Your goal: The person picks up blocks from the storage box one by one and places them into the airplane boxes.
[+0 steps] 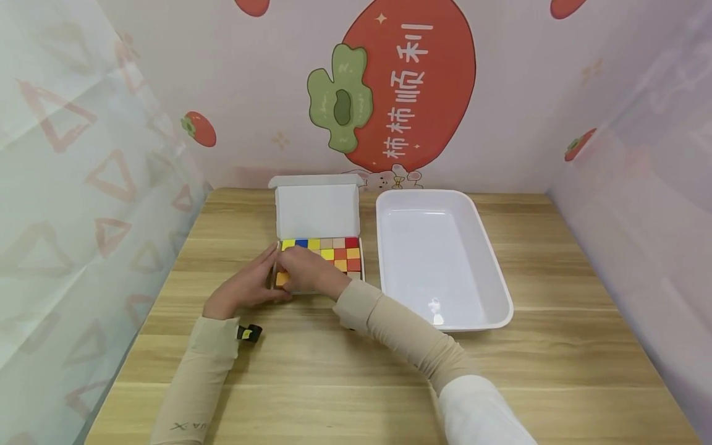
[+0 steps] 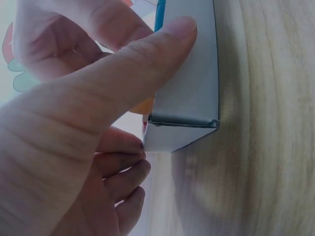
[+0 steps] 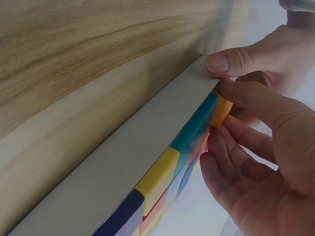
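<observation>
A white cardboard box [image 1: 318, 211] stands with its lid raised at the back, packed with rows of coloured blocks [image 1: 340, 254]. My left hand [image 1: 247, 287] grips the box at its front left corner, thumb flat on the front wall and fingers along the left side. Over the box's left part reaches my right hand [image 1: 311, 270], hiding several blocks. Its thumb and fingertips pinch an orange block [image 3: 221, 109] at the corner, beside teal and yellow blocks [image 3: 160, 169]. In the left wrist view, my left thumb crosses the front wall [image 2: 189, 93].
To the right of the box lies a white rectangular tray [image 1: 434, 266], its rim near the right forearm. A patterned backdrop [image 1: 267, 148] rises behind the wooden table [image 1: 345, 383]. A black strap piece [image 1: 250, 334] sticks out at the left wrist.
</observation>
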`<state>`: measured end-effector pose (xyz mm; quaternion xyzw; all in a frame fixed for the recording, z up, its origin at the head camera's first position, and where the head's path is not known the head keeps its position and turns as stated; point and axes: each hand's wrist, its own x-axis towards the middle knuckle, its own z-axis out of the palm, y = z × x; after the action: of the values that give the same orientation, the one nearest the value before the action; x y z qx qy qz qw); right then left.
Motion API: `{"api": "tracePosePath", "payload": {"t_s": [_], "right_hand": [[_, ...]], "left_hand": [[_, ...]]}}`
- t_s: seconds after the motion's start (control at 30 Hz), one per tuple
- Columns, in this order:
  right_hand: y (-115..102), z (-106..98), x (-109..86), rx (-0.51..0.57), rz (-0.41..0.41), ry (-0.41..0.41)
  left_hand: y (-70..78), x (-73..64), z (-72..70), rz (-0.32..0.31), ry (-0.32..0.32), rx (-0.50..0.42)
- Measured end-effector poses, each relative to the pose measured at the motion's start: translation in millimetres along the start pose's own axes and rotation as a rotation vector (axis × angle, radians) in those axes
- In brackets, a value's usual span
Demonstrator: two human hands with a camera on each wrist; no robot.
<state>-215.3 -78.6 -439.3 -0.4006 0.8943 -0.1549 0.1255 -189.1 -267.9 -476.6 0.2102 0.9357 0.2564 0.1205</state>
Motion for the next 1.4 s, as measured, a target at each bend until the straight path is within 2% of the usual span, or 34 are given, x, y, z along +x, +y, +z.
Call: {"api": "tracePosePath", "payload": {"t_s": [0.2,0.53,0.8,0.97,1.07,1.27,1.4], "right_hand": [[2.7,2.1,3.6,0.006,0.005,0.010],[5.4,-1.0,4.5,0.083,0.078,-0.027],[0.6,-13.0,-5.9,-0.006,0.066,-0.069],[-0.9,-35.3,-28.0,-0.016,0.068,-0.070],[0.2,-50.9,-46.0,-0.015,0.103,-0.083],[9.7,-81.0,-95.9,0.022,0.207,-0.072],[24.7,-92.4,-132.1,0.076,0.277,-0.033]], "left_hand": [[-0.3,2.0,0.4,-0.005,0.006,-0.007],[0.4,1.6,0.6,0.006,-0.002,-0.002],[2.6,0.9,0.8,0.000,-0.009,0.023],[5.0,0.8,0.3,-0.018,-0.015,0.017],[7.0,0.7,0.3,-0.052,-0.023,0.010],[9.7,0.2,1.9,-0.107,-0.038,0.033],[9.6,-1.3,2.6,-0.114,-0.035,0.040]]}}
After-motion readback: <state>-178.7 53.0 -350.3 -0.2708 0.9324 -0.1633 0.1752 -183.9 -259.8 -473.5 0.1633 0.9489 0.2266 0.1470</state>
